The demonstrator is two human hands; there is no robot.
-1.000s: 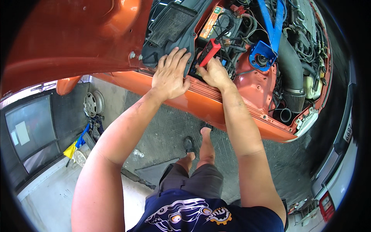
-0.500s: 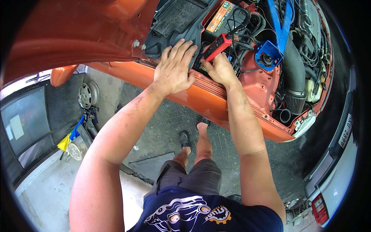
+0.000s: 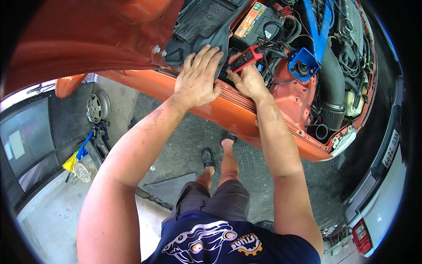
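My right hand (image 3: pixel 251 82) grips a red and black circuit tester (image 3: pixel 246 59) over the edge of the engine bay. A black cable leaves the tester's upper right end. Its tip is hidden, so I cannot tell what it touches. My left hand (image 3: pixel 198 78) lies flat with its fingers stretched out, across the dark plastic cowl cover (image 3: pixel 200 28) and the edge of the orange fender (image 3: pixel 215 108). Just beyond the tester sits a car battery (image 3: pixel 254 27) with an orange label.
A blue strut brace (image 3: pixel 302 63) and a thick grey intake pipe (image 3: pixel 332 77) stand to the right among wires and hoses. A raised orange panel (image 3: pixel 88 37) covers the upper left. A wheel rim (image 3: pixel 94 108) leans by the left wall; a white vehicle (image 3: pixel 382 211) is at the right.
The tester has tilted, its cable end swinging down, and its broad dark face now shows more. My right hand has turned slightly with it. The left hand keeps its place.
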